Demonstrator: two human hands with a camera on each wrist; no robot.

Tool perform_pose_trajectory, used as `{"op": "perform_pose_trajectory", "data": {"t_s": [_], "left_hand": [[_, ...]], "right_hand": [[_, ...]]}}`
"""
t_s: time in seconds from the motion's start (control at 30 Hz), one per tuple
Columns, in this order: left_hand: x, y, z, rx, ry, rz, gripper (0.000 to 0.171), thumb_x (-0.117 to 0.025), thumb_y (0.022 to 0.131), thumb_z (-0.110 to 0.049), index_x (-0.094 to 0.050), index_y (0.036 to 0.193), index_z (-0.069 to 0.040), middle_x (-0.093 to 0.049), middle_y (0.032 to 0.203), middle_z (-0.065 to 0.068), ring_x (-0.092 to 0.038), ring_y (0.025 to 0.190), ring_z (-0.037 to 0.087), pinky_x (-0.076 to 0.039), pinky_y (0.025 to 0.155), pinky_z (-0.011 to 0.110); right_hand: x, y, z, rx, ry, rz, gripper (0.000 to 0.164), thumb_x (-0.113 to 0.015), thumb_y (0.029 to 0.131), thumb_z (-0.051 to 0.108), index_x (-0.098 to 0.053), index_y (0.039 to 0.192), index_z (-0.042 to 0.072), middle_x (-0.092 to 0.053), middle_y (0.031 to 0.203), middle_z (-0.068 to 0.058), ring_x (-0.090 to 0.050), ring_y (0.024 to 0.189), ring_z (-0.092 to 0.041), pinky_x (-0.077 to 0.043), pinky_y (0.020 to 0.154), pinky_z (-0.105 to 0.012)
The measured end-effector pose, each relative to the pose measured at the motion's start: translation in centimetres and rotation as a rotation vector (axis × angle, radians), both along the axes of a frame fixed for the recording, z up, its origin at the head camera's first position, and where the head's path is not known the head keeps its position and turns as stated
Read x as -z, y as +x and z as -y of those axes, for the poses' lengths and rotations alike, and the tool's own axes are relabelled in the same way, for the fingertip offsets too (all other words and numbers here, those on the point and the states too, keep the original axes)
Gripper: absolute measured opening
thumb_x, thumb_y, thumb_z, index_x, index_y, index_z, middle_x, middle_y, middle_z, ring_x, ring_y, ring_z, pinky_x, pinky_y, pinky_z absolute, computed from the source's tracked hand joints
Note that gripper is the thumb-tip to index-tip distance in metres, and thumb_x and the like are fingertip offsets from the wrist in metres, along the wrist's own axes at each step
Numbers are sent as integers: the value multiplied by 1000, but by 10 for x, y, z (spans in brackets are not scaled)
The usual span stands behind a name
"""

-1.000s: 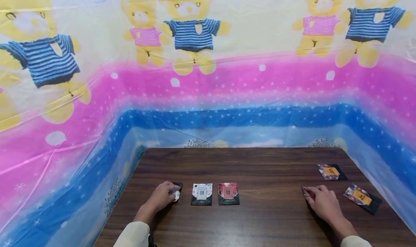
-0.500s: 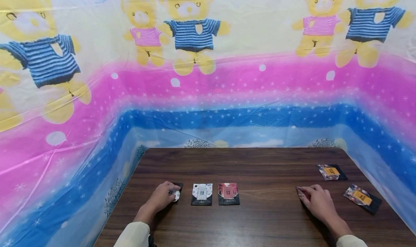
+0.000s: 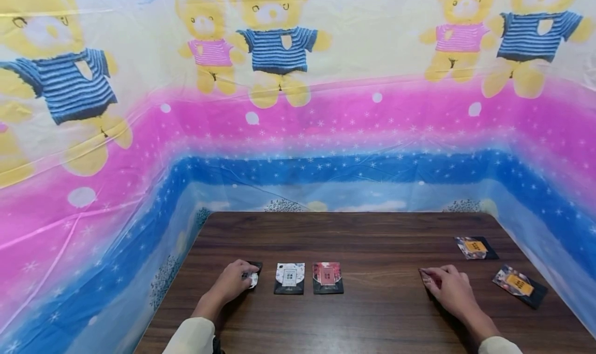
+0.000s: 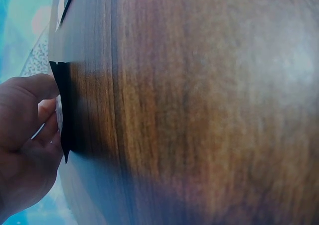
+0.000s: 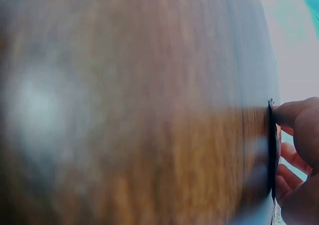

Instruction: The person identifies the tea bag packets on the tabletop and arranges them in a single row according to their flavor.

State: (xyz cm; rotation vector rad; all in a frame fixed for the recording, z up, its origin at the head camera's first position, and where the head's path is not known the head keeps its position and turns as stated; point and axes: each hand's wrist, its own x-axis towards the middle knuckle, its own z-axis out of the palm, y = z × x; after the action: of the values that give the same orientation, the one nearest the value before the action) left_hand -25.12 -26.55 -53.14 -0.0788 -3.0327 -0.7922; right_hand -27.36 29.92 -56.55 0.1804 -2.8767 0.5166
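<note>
My left hand (image 3: 230, 281) grips a black and white sachet (image 3: 254, 280) lying at the left end of a row on the table. In the left wrist view, thumb and fingers hold that sachet's edges, its dark side low over the wood. Beside it lie a white-and-black sachet (image 3: 289, 279) and a red-and-black sachet (image 3: 328, 278), side by side and upright. To the right, my right hand (image 3: 453, 291) pinches another sachet (image 3: 422, 276), mostly covered by the fingers. The right wrist view shows this sachet (image 5: 272, 155) edge-on, close to the tabletop.
Two sachets with orange labels lie at the right: one farther back (image 3: 475, 247), one tilted nearer the side edge (image 3: 519, 285). The brown wooden table (image 3: 372, 323) is bordered by a hanging cloth (image 3: 298, 167) printed with bears.
My right hand has slid left with its sachet, away from the orange-label sachets. The left hand and the sachets in the row have stayed put.
</note>
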Motion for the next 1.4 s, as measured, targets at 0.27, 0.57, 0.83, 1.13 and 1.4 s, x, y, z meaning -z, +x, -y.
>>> {"op": "perform_pose_trajectory", "data": {"t_s": [0.27,0.57,0.83,1.13,1.4], "left_hand": [[1,0,0,-5,-1,-1,31,-70,90,-3,-76,119,-14,-66,117,8,-61,113,30,-50,98,54],[1,-1,-1,-20,6,5,31,-69,90,-4,-76,119,-15,-65,119,9,-60,115,30,-49,100,55],[1,0,0,-15,9,9,32,-69,90,-3,-76,119,-14,-65,119,9,-59,115,31,-49,100,55],[0,-3,0,-24,10,23,32,-69,91,-4,-75,121,-15,-65,120,10,-59,116,31,-48,101,56],[2,-2,1,-26,6,28,33,-69,91,-4,-75,121,-15,-65,121,10,-59,117,32,-47,102,56]], "right_hand": [[2,-1,9,-19,-16,-31,34,-76,86,19,-73,116,4,-64,108,-23,-59,99,-37,-37,82,-50],[2,0,19,-38,-27,-56,33,-77,85,19,-74,115,6,-64,110,-23,-58,96,-38,-38,79,-48],[2,0,28,-37,-38,-26,34,-77,85,19,-74,117,7,-63,112,-22,-56,95,-38,-39,76,-48],[2,-1,41,-60,-56,-32,34,-78,84,20,-74,117,10,-64,112,-18,-55,94,-36,-42,75,-47],[-1,-1,54,-58,-53,-13,34,-78,85,20,-74,117,13,-64,115,-17,-55,96,-37,-44,75,-49]]}}
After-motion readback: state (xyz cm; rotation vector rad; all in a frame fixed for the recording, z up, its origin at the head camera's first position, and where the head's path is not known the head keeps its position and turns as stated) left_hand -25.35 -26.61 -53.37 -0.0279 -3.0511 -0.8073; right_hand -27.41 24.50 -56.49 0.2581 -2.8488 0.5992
